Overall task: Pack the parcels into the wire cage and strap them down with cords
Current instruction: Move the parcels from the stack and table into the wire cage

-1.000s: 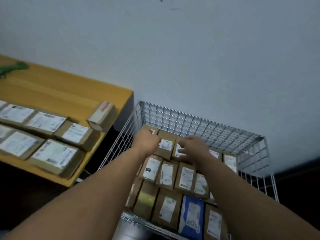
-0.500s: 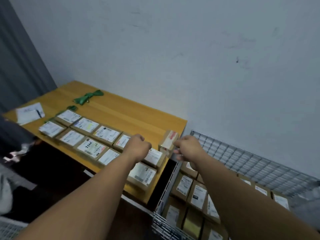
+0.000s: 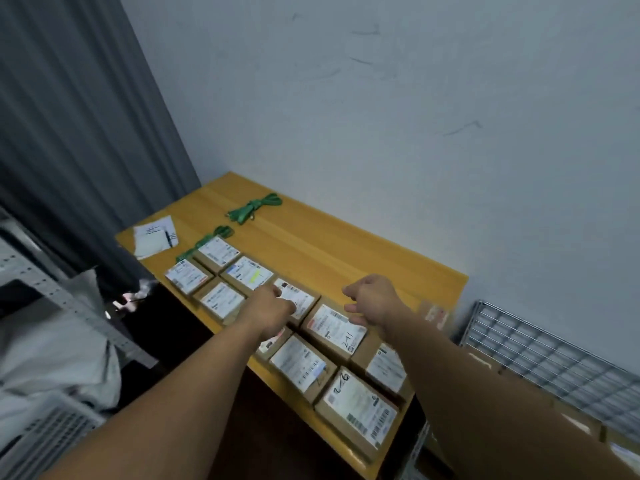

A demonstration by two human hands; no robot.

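Several brown cardboard parcels with white labels lie in two rows on the yellow wooden table (image 3: 339,244). My left hand (image 3: 273,311) hovers over a labelled parcel (image 3: 298,299) in the middle of the rows, fingers curled, holding nothing. My right hand (image 3: 372,299) hangs loosely curled above the parcel marked 291 (image 3: 337,332), also holding nothing. One small parcel (image 3: 434,313) stands at the table's right edge. Two green cords lie on the table, one bundle (image 3: 254,207) at the back and one (image 3: 204,242) beside the far parcels. The wire cage (image 3: 540,348) shows at the right.
Papers with a pen (image 3: 154,235) lie at the table's far left corner. A grey curtain (image 3: 76,133) hangs on the left above a grey metal shelf rack (image 3: 52,299) with white bags. A white wall runs behind the table and cage.
My view has swung left from the cage to the table. Both hands have left the parcels in the cage and now hover over the table's parcels.
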